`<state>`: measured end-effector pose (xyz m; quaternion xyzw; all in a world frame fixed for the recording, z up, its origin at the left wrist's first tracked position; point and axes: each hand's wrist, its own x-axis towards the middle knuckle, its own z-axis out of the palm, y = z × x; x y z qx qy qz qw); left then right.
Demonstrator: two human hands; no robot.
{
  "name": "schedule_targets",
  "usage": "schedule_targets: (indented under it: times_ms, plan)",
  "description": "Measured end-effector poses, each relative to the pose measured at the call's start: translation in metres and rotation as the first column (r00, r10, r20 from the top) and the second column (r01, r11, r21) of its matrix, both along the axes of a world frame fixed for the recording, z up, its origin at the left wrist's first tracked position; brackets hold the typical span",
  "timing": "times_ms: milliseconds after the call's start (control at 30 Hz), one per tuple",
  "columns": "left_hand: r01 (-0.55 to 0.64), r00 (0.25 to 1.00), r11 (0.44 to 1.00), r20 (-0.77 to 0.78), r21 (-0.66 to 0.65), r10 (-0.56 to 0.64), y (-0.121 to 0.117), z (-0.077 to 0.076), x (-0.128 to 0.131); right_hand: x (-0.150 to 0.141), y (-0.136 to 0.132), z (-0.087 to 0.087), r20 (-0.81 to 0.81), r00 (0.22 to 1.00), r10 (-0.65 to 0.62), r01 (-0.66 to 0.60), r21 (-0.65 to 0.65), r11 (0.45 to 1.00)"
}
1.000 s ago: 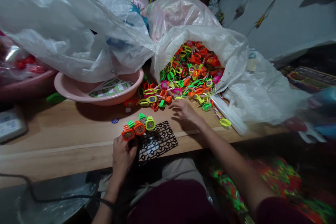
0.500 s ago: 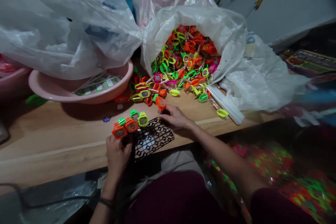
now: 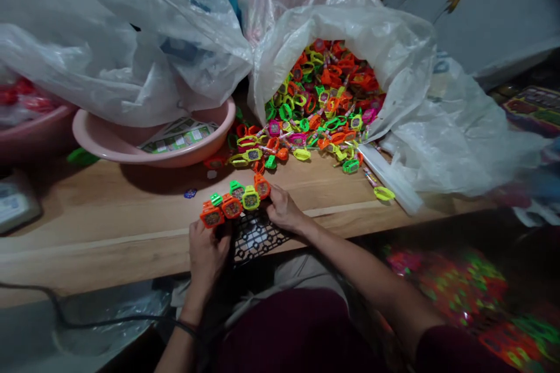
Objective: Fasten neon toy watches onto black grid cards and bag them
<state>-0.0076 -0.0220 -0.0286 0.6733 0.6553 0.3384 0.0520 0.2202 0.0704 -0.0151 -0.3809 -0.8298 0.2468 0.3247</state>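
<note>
At the table's front edge, my left hand point(image 3: 209, 253) is closed on the left end of a black plastic grid point(image 3: 258, 237). Several toy watches stand along the grid's far side: an orange toy watch point(image 3: 212, 217) by my left fingers, another beside it, plus green ones and a yellow-green toy watch point(image 3: 251, 198). My right hand point(image 3: 283, 210) pinches one more orange toy watch point(image 3: 262, 186) at the grid's far right corner, touching or almost touching the yellow-green one. My right fingertips are partly hidden behind that watch.
A clear plastic bag point(image 3: 406, 35) spills bright toy watches point(image 3: 324, 105) onto the wooden table point(image 3: 144, 204). To its left sits a pink basin point(image 3: 153, 157) with printed cards point(image 3: 179, 137). A rolled plastic sheet point(image 3: 391, 180) lies right. A black cable point(image 3: 118, 319) crosses my left forearm.
My right hand has brought the orange toy watch down and left, against the row on the grid. My left hand keeps its grip on the grid. The view has shifted slightly.
</note>
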Motion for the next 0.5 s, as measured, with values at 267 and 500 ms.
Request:
schedule_targets:
  times_ms: [267,500]
  plan:
    - [0.042,0.998,0.999,0.040,0.033,-0.043,0.001,0.002,-0.004,-0.007,0.019,0.018,0.129,0.986,0.103,-0.088,-0.112,0.990]
    - [-0.018,0.999,1.000,0.047,0.002,0.018,0.001,-0.001,-0.005,0.033,0.092,0.064,0.136,0.989,-0.059,0.060,-0.004,0.998]
